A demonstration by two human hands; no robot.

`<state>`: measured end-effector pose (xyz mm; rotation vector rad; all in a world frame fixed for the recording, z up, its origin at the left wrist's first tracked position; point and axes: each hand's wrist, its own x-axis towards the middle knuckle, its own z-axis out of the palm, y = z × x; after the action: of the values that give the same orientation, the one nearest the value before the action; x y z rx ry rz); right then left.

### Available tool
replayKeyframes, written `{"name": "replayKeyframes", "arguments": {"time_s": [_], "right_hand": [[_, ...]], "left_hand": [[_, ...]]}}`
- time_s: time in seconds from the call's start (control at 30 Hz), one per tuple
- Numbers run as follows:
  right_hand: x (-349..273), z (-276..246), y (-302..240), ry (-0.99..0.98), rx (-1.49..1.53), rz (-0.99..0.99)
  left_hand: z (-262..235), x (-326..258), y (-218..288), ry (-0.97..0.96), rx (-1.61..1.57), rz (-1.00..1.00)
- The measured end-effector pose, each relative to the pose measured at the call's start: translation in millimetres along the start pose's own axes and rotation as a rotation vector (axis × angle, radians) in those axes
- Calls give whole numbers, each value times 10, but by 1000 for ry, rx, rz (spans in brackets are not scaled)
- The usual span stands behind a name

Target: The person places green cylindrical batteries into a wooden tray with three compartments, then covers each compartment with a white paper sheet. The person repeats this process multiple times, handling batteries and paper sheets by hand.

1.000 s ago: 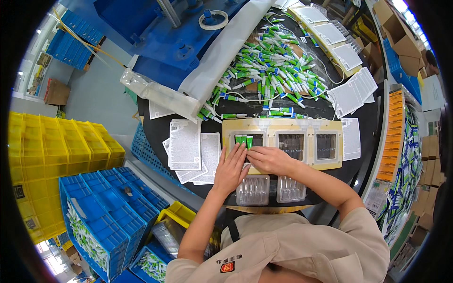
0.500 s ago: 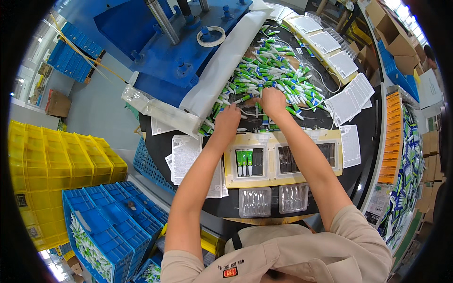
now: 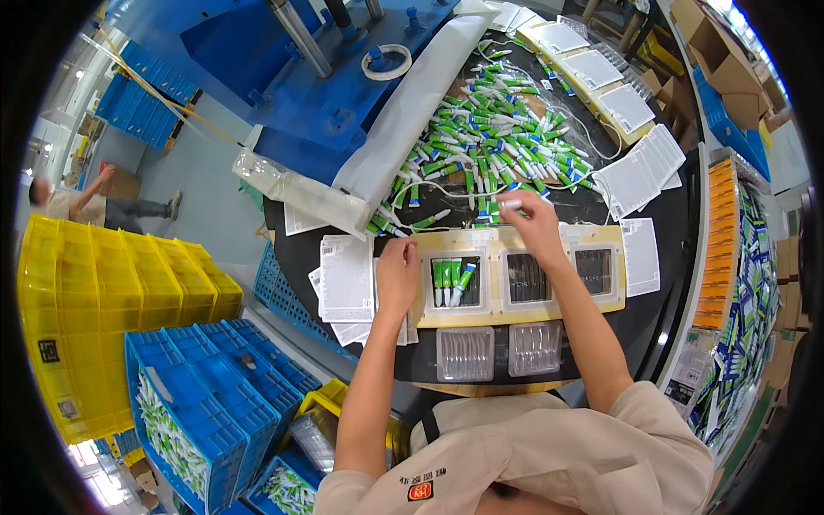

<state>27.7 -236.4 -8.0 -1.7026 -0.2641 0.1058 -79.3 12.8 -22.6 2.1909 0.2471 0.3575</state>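
My right hand [image 3: 536, 228] is closed on a small glue tube [image 3: 511, 204], whose white end sticks out beyond the fingertips, over the back edge of a cream fixture [image 3: 492, 314]. My left hand [image 3: 396, 276] is curled beside the fixture's left end; its fingertips are partly hidden, and I cannot make out anything in them. Several green-and-white tubes [image 3: 445, 276] stand side by side in the left opening, the rightmost one [image 3: 463, 281] tilted. Dark slotted inserts [image 3: 525, 279] fill the other openings. Behind lies a large heap of loose tubes [image 3: 498, 129].
Two clear blister trays [image 3: 464, 354] lie before the fixture. Printed cards [image 3: 347, 273] flank it. A blue press [image 3: 343, 112] stands at back left, with a white hose [image 3: 446, 194] crossing the tubes. Blue crates [image 3: 202, 403] and yellow crates [image 3: 112, 326] stand left; a person [image 3: 94, 202] is beyond them.
Both hands have drawn back from the heap toward the fixture. A tilted tube now lies in the left opening beside the others. A person has appeared at far left.
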Motion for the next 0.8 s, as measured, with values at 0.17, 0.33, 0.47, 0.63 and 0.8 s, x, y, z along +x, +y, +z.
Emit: {"name": "replayKeyframes", "arguments": {"time_s": [0.17,0.33,0.47,0.63,0.8], "right_hand": [[-957,103,-211,-44,-406,-407],[-1156,212,-111,38,-365,-444],[-1120,290,-14,46,-474,-475],[-1098,315,27,42,-592,-534],[-1119,434,118,35,-664,-545]], "left_hand": [[-128,-151,205,-167,64,-59],[106,-653,516,-288,294,32],[288,-770,542,-210,418,201],[317,-788,531,-98,467,208],[334,-901,515,92,474,278]]}}
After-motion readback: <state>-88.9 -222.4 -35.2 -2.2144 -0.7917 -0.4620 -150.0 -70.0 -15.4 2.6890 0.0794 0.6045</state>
